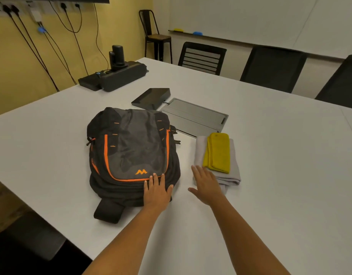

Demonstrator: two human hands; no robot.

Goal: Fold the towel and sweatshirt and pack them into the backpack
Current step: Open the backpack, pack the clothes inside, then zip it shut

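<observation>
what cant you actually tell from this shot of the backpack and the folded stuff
Head view, the only one:
Inside of the backpack: hidden by its own front panel. Zipped or open is unclear, since dark folds and the left hand cover the near edge.
Right hand: touching the sweatshirt or just above it, the downward angle does not show.
Middle of the sweatshirt: covered by the towel.

A black and orange backpack (129,153) lies flat on the white worktop (280,155). The left hand (157,192) rests flat on its near edge, fingers straight. Just beside it lies a folded grey sweatshirt (233,175) with a folded yellow towel (217,152) on top. The right hand (206,184), fingers spread, covers the sweatshirt's near corner.
</observation>
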